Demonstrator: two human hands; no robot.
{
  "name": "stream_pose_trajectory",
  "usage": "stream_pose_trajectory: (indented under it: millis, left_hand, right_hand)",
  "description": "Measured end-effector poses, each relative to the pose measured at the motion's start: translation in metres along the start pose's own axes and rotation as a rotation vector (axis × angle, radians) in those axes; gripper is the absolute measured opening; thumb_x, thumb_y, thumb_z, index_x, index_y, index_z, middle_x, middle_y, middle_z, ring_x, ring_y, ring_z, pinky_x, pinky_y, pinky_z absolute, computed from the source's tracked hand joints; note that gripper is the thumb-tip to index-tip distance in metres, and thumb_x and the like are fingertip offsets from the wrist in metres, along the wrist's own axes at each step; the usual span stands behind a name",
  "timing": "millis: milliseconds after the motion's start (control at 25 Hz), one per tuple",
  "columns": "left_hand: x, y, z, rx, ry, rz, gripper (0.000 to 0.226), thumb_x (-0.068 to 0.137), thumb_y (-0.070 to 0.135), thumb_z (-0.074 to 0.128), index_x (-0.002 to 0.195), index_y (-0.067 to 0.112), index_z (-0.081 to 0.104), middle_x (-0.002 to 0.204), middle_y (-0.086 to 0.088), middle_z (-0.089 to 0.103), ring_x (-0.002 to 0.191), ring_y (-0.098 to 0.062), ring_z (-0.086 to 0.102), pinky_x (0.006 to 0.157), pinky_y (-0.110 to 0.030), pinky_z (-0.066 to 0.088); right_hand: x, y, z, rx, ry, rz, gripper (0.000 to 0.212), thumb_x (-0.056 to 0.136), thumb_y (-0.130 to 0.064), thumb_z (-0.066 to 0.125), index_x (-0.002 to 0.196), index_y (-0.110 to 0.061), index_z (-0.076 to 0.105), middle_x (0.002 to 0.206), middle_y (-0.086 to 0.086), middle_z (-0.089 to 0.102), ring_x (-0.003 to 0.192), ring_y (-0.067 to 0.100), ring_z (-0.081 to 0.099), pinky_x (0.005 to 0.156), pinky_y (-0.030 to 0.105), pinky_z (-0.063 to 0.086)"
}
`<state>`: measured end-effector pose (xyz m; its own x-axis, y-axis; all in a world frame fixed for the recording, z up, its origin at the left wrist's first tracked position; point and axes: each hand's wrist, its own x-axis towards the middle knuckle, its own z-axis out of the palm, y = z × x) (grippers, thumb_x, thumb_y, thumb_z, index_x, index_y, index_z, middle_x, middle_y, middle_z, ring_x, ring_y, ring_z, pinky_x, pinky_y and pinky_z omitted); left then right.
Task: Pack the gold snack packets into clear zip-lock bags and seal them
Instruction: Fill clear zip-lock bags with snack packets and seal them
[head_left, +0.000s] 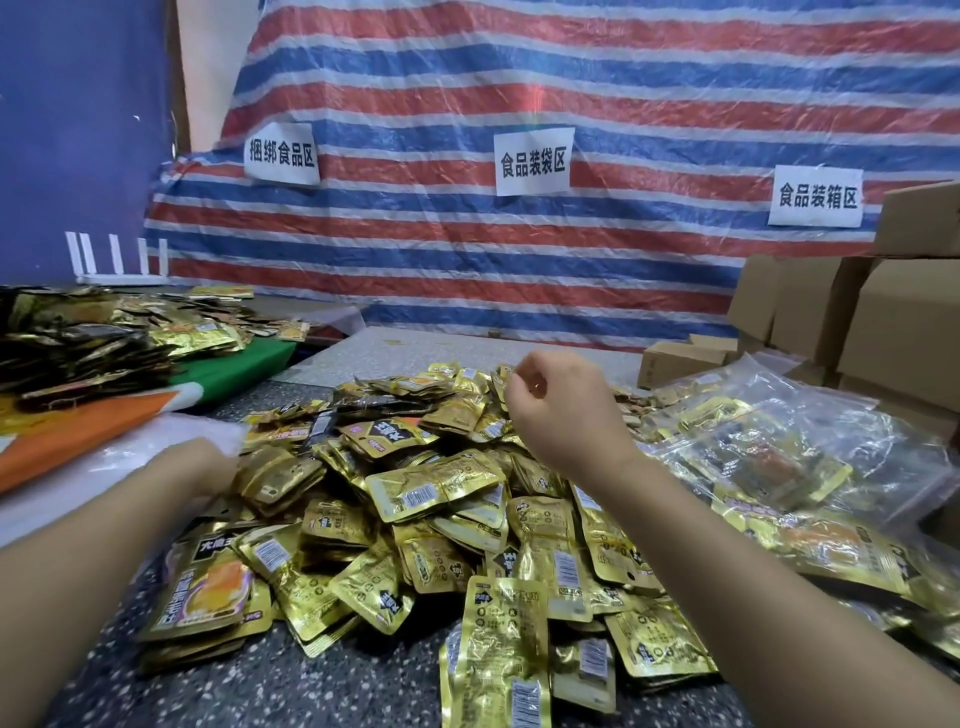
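Observation:
A big heap of gold snack packets (441, 499) covers the speckled table in front of me. My right hand (561, 410) hovers over the far side of the heap with its fingers curled inward, and I see nothing in it. My left hand (208, 467) reaches to the heap's left edge, up against a flat stack of clear zip-lock bags (156, 441). Its fingers are blurred and partly hidden. On the right lie clear zip-lock bags filled with gold packets (779, 457).
A second pile of gold packets (104, 332) sits at the back left on green and orange cloth (234, 371). Cardboard boxes (857, 312) are stacked at the right. A striped tarp (467, 249) with paper signs closes off the back.

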<state>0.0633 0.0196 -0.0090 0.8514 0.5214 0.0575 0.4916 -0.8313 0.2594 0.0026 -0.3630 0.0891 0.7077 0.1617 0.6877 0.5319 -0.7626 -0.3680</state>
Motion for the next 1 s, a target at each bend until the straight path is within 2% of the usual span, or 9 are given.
stream_pose_trajectory:
  millis: [160, 280, 440, 520, 600, 680, 840, 920, 1000]
  left_hand:
    - [-0.003, -0.012, 0.009, 0.176, 0.043, 0.050, 0.022, 0.092, 0.019, 0.054, 0.106, 0.008, 0.067, 0.106, -0.009, 0.067, 0.102, -0.027, 0.064, 0.085, -0.035, 0.054]
    - [-0.010, -0.010, 0.004, 0.276, 0.045, 0.088, 0.020, 0.092, 0.019, 0.055, 0.109, 0.020, 0.065, 0.097, 0.005, 0.060, 0.100, -0.017, 0.061, 0.070, -0.026, 0.052]
    - [-0.023, 0.010, -0.008, 0.260, 0.285, 0.130, 0.015, 0.093, 0.006, 0.051, 0.103, 0.012, 0.061, 0.090, 0.000, 0.063, 0.078, -0.023, 0.060, 0.057, -0.029, 0.047]
    - [-0.034, 0.029, -0.020, 0.147, 0.408, 0.163, 0.006, 0.092, 0.002, 0.052, 0.092, 0.008, 0.052, 0.083, -0.007, 0.060, 0.069, -0.028, 0.056, 0.054, -0.032, 0.044]
    - [-0.047, 0.053, -0.035, -0.011, 0.520, 0.254, 0.010, 0.098, 0.010, 0.046, 0.088, 0.007, 0.048, 0.077, -0.011, 0.059, 0.066, -0.029, 0.057, 0.054, -0.034, 0.045]
    - [-0.065, 0.080, -0.046, -0.189, 0.618, 0.404, 0.019, 0.102, 0.018, 0.041, 0.089, 0.006, 0.049, 0.069, -0.012, 0.057, 0.060, -0.030, 0.056, 0.053, -0.035, 0.044]
    - [-0.116, 0.135, -0.056, -0.444, 0.737, 0.768, 0.010, 0.097, 0.009, 0.048, 0.099, 0.005, 0.058, 0.059, -0.004, 0.051, 0.047, -0.022, 0.045, 0.043, -0.028, 0.030]
    - [-0.142, 0.157, -0.053, -0.563, 0.751, 0.923, 0.020, 0.098, 0.006, 0.050, 0.114, 0.005, 0.061, 0.061, -0.005, 0.055, 0.045, -0.018, 0.045, 0.039, -0.027, 0.032]
    - [-0.167, 0.174, -0.045, -0.679, 0.722, 1.023, 0.031, 0.098, 0.004, 0.050, 0.128, 0.005, 0.057, 0.068, -0.007, 0.063, 0.044, -0.014, 0.046, 0.039, -0.028, 0.039]
  right_hand:
    - [-0.005, -0.001, 0.008, 0.001, -0.045, -0.009, 0.019, 0.097, -0.029, 0.051, 0.096, -0.016, 0.064, 0.089, -0.005, 0.060, 0.083, 0.011, 0.056, 0.067, 0.026, 0.047]
    - [-0.008, 0.001, 0.010, -0.002, -0.072, 0.018, 0.020, 0.097, -0.030, 0.051, 0.094, -0.015, 0.064, 0.088, -0.004, 0.060, 0.083, 0.012, 0.056, 0.069, 0.030, 0.049]
    - [-0.010, 0.003, 0.010, -0.014, -0.075, 0.015, 0.022, 0.097, -0.030, 0.051, 0.088, -0.015, 0.064, 0.084, -0.004, 0.059, 0.078, 0.010, 0.054, 0.062, 0.024, 0.041]
    - [-0.010, 0.005, 0.010, -0.013, -0.070, 0.016, 0.022, 0.097, -0.030, 0.051, 0.087, -0.015, 0.064, 0.082, -0.004, 0.059, 0.077, 0.010, 0.054, 0.060, 0.023, 0.039]
    - [-0.010, 0.006, 0.008, -0.005, -0.071, 0.019, 0.022, 0.097, -0.029, 0.051, 0.084, -0.016, 0.064, 0.081, -0.005, 0.059, 0.076, 0.009, 0.054, 0.059, 0.024, 0.039]
    - [-0.009, 0.006, 0.007, 0.008, -0.073, 0.027, 0.023, 0.097, -0.028, 0.052, 0.082, -0.015, 0.064, 0.079, -0.004, 0.061, 0.073, 0.011, 0.056, 0.058, 0.028, 0.044]
    - [-0.011, 0.006, 0.004, 0.044, -0.091, 0.071, 0.028, 0.097, -0.028, 0.052, 0.077, -0.012, 0.063, 0.070, -0.001, 0.062, 0.061, 0.012, 0.054, 0.054, 0.030, 0.044]
    - [-0.012, 0.006, 0.002, 0.186, -0.114, 0.170, 0.037, 0.100, -0.033, 0.050, 0.075, -0.008, 0.062, 0.067, 0.000, 0.060, 0.057, 0.011, 0.050, 0.055, 0.029, 0.041]
    - [-0.012, 0.007, -0.003, 0.513, -0.137, 0.385, 0.050, 0.103, -0.043, 0.042, 0.082, -0.003, 0.065, 0.072, 0.005, 0.064, 0.064, 0.016, 0.057, 0.062, 0.032, 0.045]
